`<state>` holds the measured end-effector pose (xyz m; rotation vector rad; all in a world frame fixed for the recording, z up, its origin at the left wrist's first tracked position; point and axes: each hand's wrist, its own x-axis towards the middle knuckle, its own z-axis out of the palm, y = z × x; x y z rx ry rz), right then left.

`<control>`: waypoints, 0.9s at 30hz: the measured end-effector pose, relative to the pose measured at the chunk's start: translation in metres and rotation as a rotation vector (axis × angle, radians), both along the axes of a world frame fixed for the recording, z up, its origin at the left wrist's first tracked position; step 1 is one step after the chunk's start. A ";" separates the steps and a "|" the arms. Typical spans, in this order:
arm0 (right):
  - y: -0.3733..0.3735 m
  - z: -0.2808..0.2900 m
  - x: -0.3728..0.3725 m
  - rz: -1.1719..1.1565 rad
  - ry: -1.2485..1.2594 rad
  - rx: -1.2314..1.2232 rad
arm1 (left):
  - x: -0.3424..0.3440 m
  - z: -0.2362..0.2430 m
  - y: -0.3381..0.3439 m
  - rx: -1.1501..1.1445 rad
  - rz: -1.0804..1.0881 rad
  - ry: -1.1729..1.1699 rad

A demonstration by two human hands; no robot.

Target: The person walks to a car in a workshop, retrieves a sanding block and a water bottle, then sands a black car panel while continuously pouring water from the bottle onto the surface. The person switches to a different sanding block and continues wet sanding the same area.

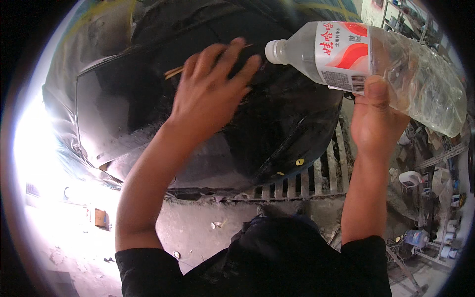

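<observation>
My left hand (213, 81) is over a large dark, glossy panel (143, 104), which looks like part of a car body. Its bent fingers are partly smeared by motion. A thin tan-edged piece (174, 73), perhaps a folded sheet, is held beneath them and sticks out past the little-finger side; the rest of it is hidden. My right hand (378, 114) grips a clear plastic bottle (302, 49) around its body, thumb in front. The bottle lies nearly level, its white cap (275, 52) pointing left toward my left hand. Clear liquid shows inside its crumpled base.
Translucent film with yellow tape (131, 15) covers the far parts. A slatted grate (316, 179) runs below the panel's near edge. Cluttered on the right are a white jug (410, 178), a bluish bottle (416, 238) and metal racks. A brown box (100, 218) stands lower left.
</observation>
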<state>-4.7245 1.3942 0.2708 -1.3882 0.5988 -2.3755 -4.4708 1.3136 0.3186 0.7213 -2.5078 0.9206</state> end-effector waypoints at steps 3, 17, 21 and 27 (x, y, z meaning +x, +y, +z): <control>-0.001 -0.004 -0.003 -0.071 0.048 -0.034 | 0.028 -0.005 0.006 0.005 0.026 -0.008; -0.001 -0.003 -0.003 -0.052 0.061 -0.066 | 0.033 -0.005 0.005 -0.011 0.029 -0.009; -0.002 0.002 -0.001 0.047 0.031 -0.032 | -0.005 -0.001 -0.004 -0.011 -0.003 0.014; -0.005 0.001 0.002 -0.042 -0.014 0.024 | 0.026 -0.006 0.003 -0.007 0.043 0.001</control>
